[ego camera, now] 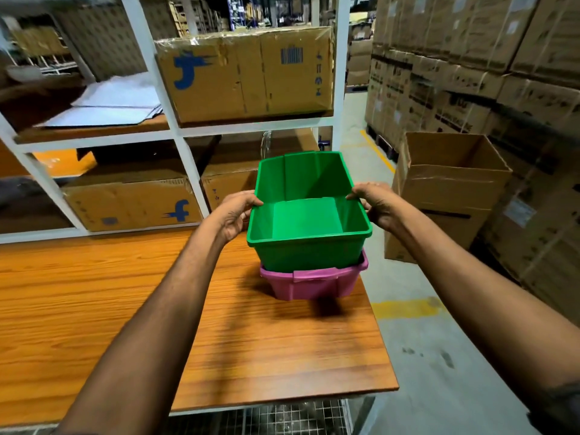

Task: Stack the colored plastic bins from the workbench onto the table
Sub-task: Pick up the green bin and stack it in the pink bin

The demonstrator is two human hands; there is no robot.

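Both hands, left (pixel 233 215) and right (pixel 378 205), have fingers clamped on the green bin (pixel 309 215), nested in the pink bin (pixel 314 282) on the bench (pixel 125 309).

- The green plastic bin (pixel 309 215) looks smooth with a slight sheen.
- The pink plastic bin (pixel 314 282) under it looks matt.
- The orange-brown wooden table top (pixel 94 309) is glossy with a clear grain.
- The brown cardboard boxes (pixel 244 76) are matt paperboard, one wrapped in shiny clear film.
- The white shelf frame (pixel 175 133) looks like painted metal.
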